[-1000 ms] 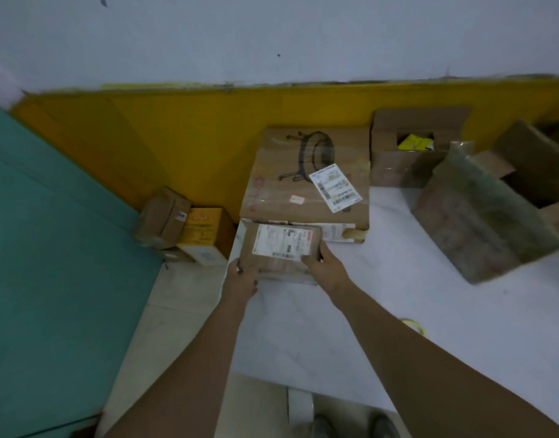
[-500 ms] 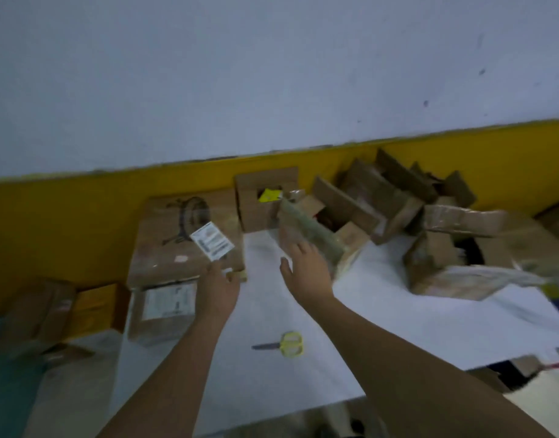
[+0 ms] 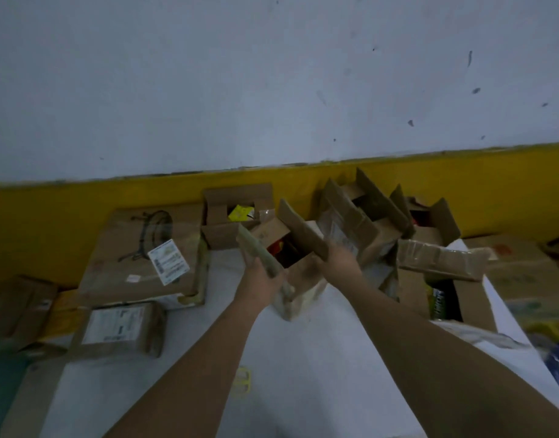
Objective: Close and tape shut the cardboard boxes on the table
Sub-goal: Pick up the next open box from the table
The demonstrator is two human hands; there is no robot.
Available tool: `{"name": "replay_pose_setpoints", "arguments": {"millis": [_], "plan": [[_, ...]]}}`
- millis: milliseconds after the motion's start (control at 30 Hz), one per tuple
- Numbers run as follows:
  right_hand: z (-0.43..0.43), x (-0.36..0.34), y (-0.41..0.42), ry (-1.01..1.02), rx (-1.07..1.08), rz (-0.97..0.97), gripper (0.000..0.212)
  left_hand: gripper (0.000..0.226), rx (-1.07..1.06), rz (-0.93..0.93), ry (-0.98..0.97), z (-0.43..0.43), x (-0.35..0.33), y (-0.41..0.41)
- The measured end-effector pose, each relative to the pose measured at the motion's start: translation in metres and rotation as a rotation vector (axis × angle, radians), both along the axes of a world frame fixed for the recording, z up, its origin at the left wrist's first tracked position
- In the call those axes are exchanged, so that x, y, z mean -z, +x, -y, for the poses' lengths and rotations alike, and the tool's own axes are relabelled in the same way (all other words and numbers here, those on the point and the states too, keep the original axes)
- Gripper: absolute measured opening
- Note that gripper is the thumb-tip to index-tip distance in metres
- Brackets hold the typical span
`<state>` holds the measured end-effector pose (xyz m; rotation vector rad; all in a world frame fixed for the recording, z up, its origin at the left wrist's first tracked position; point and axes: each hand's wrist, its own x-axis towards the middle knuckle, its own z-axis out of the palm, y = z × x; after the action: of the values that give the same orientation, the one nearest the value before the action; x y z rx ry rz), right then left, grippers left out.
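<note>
You are at the closing step on the open box (image 3: 298, 279), which stands on the white table (image 3: 303, 358) near its middle, just in front of the heap of other boxes along the wall. Both long flaps stand up and the dark inside with something red shows between them. Your left hand (image 3: 259, 278) grips the near end of the left flap (image 3: 256, 249), fingers curled round its edge. Your right hand (image 3: 338, 263) is at the near end of the right flap (image 3: 303, 235); blur hides whether its fingers curl round it.

The next move, as I judge it, is to fold both flaps inward until their edges meet over the opening, then hold them flat for taping. I see no tape roll; only the yellow scissors (image 3: 243, 379) lie on the table, under your left forearm.

Mind the edges: the right flap leans close to the open boxes on the right (image 3: 360, 226), and another open box (image 3: 237, 216) sits just behind the left flap. The bare table towards you is the best room, so draw the box nearer before folding. The big flat box (image 3: 139, 254) and the small labelled box (image 3: 120, 327) lie well left.
</note>
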<state>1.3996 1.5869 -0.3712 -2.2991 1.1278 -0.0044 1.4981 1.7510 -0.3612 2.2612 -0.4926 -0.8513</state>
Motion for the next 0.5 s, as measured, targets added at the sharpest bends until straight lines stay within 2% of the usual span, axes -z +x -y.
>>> {"name": "replay_pose_setpoints", "arguments": {"millis": [67, 133, 233, 333, 367, 433, 500], "plan": [[0.005, 0.005, 0.010, 0.006, -0.028, -0.037, 0.021, 0.100, -0.048, -0.077, -0.004, 0.007, 0.011, -0.003], [0.012, 0.008, 0.017, 0.055, 0.021, -0.054, 0.019, 0.100, -0.064, -0.128, 0.041, 0.007, 0.016, -0.002], [0.027, 0.001, 0.015, 0.321, 0.078, -0.130, 0.019, 0.078, -0.042, -0.126, 0.138, -0.001, 0.013, 0.005], [0.030, -0.013, -0.001, 0.694, 0.097, -0.188, 0.019, 0.036, 0.001, -0.081, 0.122, -0.018, -0.007, 0.009], [0.027, -0.017, -0.009, 0.719, 0.067, -0.236, 0.017, 0.030, -0.023, -0.128, 0.072, -0.025, -0.014, 0.009], [0.017, -0.024, -0.024, 0.730, 0.056, -0.302, 0.007, 0.035, -0.108, -0.268, 0.019, -0.041, -0.021, 0.008], [0.004, -0.028, -0.039, 0.757, 0.098, -0.295, 0.008, 0.029, -0.210, -0.401, 0.011, -0.057, -0.022, -0.001]]}}
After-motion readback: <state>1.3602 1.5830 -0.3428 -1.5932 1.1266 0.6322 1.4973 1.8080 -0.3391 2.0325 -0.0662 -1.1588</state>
